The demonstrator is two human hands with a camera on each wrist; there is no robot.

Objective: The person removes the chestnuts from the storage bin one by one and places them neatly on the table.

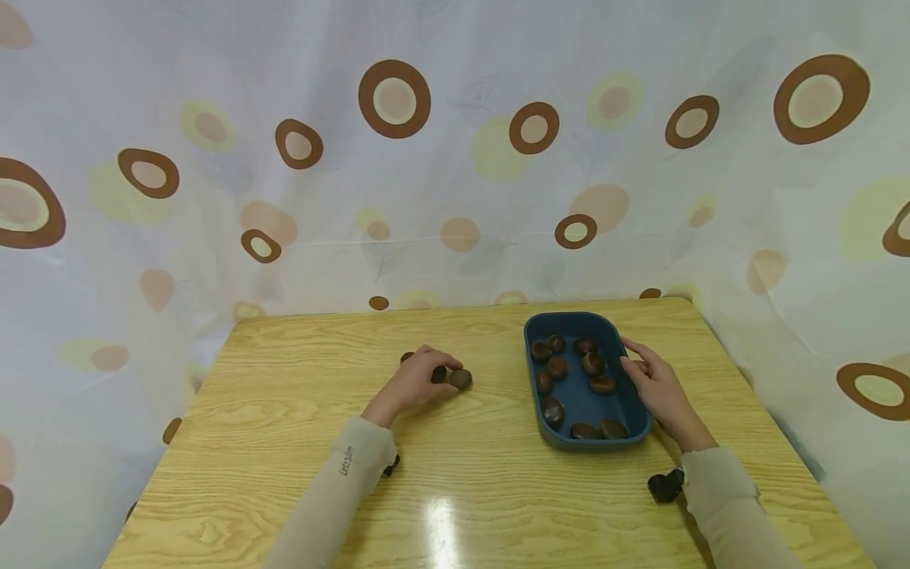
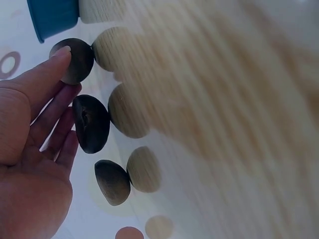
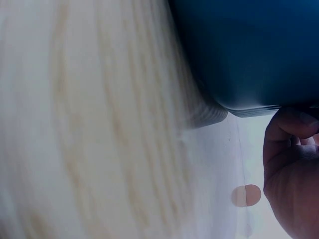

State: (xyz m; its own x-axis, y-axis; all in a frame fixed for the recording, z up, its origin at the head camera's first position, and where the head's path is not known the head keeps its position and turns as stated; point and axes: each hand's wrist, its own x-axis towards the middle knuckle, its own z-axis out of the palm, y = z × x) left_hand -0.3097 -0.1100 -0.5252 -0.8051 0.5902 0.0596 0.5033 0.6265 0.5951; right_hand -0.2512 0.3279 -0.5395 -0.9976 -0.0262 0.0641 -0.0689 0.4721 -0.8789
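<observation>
My left hand (image 1: 419, 379) is low over the tabletop, its thumb and forefinger pinching a dark brown chestnut (image 1: 460, 379). Up close in the left wrist view, the thumb presses on that chestnut (image 2: 79, 62). Two more chestnuts stand in a line with it, a creased one (image 2: 92, 124) beside the other fingertips and another (image 2: 112, 182) farther off. To the right, a blue rectangular box (image 1: 586, 395) holds several chestnuts (image 1: 553, 412). My right hand (image 1: 657, 387) grips the box's right side near the rim; some of its fingers are hidden in the right wrist view (image 3: 294, 164).
The wood-grain table (image 1: 284, 450) reflects a bright light near its front. A patterned curtain (image 1: 455, 182) hangs behind and along both sides. Small black devices, one of them below the right hand (image 1: 665, 486), sit at both wrists.
</observation>
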